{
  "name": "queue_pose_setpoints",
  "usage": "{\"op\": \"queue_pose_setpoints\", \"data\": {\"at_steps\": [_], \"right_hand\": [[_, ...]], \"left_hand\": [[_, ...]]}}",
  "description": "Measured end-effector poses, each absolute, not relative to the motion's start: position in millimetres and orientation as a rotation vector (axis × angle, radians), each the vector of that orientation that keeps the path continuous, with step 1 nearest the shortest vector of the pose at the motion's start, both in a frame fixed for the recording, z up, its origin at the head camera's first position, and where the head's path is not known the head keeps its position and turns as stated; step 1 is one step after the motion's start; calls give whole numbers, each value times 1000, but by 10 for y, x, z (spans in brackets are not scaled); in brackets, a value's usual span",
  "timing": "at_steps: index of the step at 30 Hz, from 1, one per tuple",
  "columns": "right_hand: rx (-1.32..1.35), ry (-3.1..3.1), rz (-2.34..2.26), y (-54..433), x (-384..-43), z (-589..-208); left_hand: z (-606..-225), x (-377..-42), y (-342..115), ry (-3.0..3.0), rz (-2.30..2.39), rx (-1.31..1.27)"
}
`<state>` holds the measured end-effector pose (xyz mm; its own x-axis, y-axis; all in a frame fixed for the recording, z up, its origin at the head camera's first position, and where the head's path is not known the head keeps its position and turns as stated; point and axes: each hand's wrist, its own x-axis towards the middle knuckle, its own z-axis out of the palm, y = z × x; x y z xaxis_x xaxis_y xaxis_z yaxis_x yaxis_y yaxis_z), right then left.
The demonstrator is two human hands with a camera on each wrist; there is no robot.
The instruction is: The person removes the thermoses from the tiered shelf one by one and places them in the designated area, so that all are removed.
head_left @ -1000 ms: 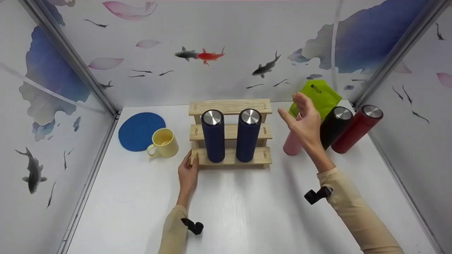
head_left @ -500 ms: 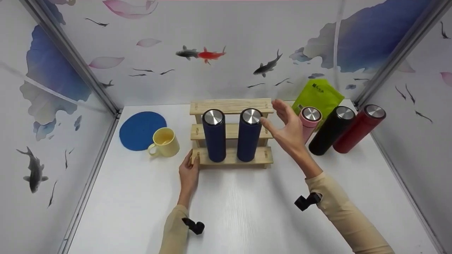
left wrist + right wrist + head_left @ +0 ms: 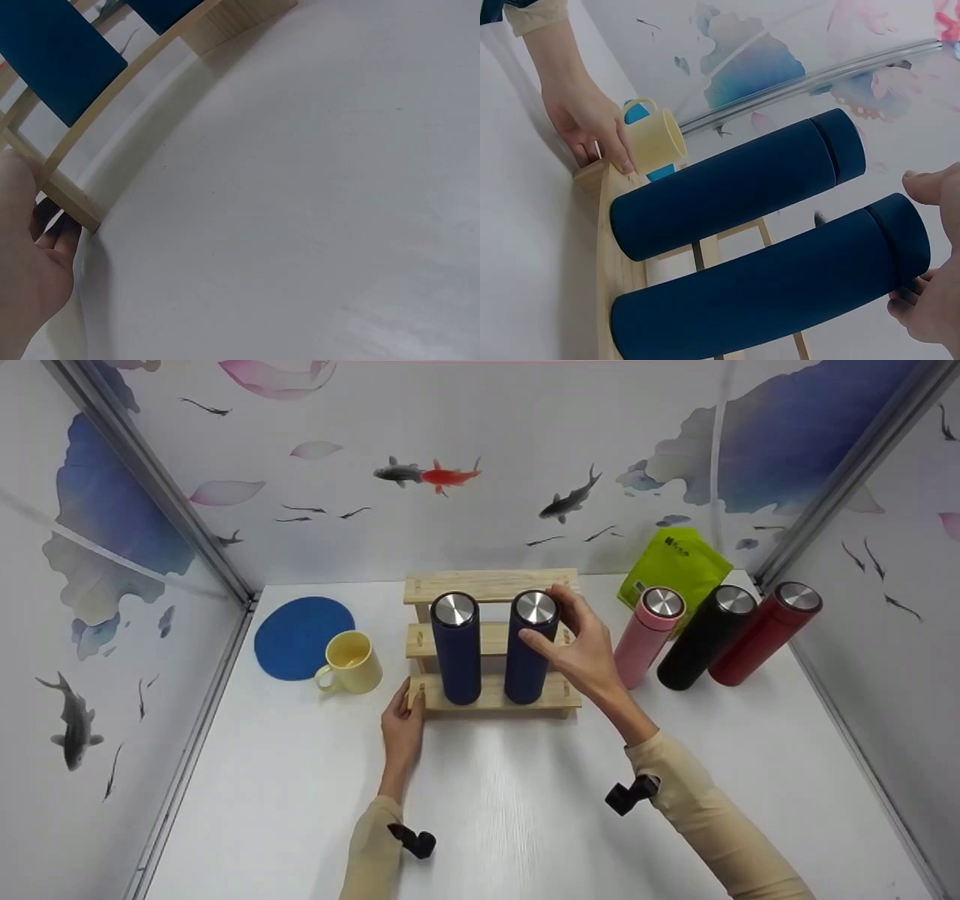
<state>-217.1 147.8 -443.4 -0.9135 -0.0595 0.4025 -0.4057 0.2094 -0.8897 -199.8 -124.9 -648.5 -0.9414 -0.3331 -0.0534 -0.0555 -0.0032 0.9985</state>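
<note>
Two dark blue thermoses stand upright on the lowest step of a three-tier wooden rack (image 3: 491,585). My left hand (image 3: 403,727) grips the left end of that step, thumb on top and fingers at its side, as the left wrist view also shows. Around the lid of the right-hand blue thermos (image 3: 527,664) is my right hand (image 3: 581,649). Its thumb reaches across the front and its fingers lie at the far side. In the right wrist view a gap shows between thumb and lid. The left-hand blue thermos (image 3: 457,660) stands untouched.
To the right stand a pink thermos (image 3: 643,641), a black thermos (image 3: 701,645) and a red thermos (image 3: 757,641), with a lime-green pouch (image 3: 679,559) behind them. On the left are a yellow mug (image 3: 356,664) and a blue round mat (image 3: 300,637). Printed walls enclose the table.
My right hand has moved left from above the pink thermos to the lid of the right-hand blue thermos. My left hand has stayed on the rack.
</note>
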Motion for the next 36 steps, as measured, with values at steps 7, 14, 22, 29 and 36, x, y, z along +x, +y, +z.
{"op": "queue_pose_setpoints", "data": {"at_steps": [7, 14, 22, 29, 36], "right_hand": [[415, -2198, 1781, 1467, -2193, -4517], [400, -2184, 1770, 1462, -2207, -4553], [359, -2170, 1758, 1423, -2123, -4523], [379, -2099, 1724, 1452, -2071, -4546], [430, -2007, 1682, 1521, -2048, -4547]], "left_hand": [[-6507, -2015, -1230, -2102, -2015, 411], [-6509, -2044, -1248, -2094, -2020, 412], [-6501, -2021, -1250, -2090, -2038, 407], [-6519, -2007, -1254, -2084, -2036, 430], [-6515, -2015, -1262, -2072, -2048, 435]]}}
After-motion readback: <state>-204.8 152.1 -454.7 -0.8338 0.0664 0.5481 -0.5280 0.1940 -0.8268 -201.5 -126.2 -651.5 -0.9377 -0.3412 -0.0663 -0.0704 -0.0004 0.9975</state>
